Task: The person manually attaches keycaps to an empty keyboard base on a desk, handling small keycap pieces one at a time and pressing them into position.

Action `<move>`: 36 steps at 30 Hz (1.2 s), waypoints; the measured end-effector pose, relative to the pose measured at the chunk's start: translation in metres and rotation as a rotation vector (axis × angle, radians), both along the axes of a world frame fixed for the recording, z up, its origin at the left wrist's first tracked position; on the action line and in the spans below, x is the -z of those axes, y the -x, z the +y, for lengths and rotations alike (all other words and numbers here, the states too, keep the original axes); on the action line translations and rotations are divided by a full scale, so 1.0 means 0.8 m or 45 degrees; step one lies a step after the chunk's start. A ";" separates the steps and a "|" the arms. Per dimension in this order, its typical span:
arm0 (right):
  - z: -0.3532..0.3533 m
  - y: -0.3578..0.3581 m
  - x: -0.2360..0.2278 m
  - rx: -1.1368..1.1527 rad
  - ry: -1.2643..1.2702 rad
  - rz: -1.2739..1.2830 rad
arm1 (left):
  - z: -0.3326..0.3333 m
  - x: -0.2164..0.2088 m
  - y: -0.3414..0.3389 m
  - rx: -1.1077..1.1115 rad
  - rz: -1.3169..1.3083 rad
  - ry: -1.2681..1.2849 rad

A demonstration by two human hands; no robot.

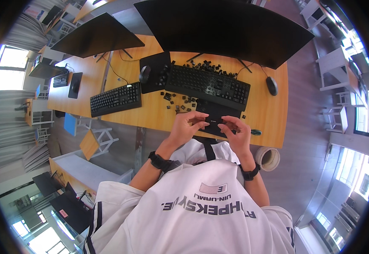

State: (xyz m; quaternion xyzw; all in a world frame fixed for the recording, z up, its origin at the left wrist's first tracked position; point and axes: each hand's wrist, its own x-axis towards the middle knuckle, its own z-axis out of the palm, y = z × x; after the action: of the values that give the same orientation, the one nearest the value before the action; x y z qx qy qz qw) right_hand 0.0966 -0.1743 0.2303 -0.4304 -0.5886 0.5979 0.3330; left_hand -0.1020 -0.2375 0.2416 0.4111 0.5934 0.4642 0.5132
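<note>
My left hand (189, 126) and my right hand (237, 130) face each other over a dark mat (205, 106) at the table's front edge. Thumb and forefinger of each hand are pinched. Whatever sits between those fingertips is dark against the dark mat, so I cannot make it out. Just beyond lies a black keyboard (193, 80), with a patch at its right part where keycaps look to be off. Loose black keycaps (185, 103) are scattered in front of it, and more keycaps (210, 66) are heaped behind it.
A green-handled tool (256, 132) lies by my right hand. Mice (272, 86), a second keyboard (115, 98) and a mouse pad (155, 84) share the wooden table (273, 114). Two monitors (227, 29) stand at the back. A round bin (267, 158) is on the floor at right.
</note>
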 end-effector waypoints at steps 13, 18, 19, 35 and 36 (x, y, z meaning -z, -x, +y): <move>0.039 0.008 0.038 -0.005 0.190 -0.111 | 0.047 0.043 0.004 0.038 0.041 0.199; 0.086 0.033 0.120 0.024 0.180 -0.237 | 0.098 0.126 0.017 0.018 0.019 0.234; 0.095 0.039 0.140 0.095 0.159 -0.245 | 0.108 0.146 0.019 0.006 0.059 0.246; 0.160 0.079 0.253 0.261 -0.060 -0.745 | 0.186 0.290 0.031 -0.058 0.682 -0.118; 0.161 0.077 0.260 0.272 -0.120 -0.713 | 0.188 0.292 0.031 -0.050 0.675 -0.107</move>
State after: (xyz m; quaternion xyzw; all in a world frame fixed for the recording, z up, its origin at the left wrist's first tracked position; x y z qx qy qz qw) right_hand 0.0347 -0.0457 0.0223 -0.6220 -0.6360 0.3897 0.2383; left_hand -0.1264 -0.0874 0.0077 0.5275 0.6954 0.3743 0.3132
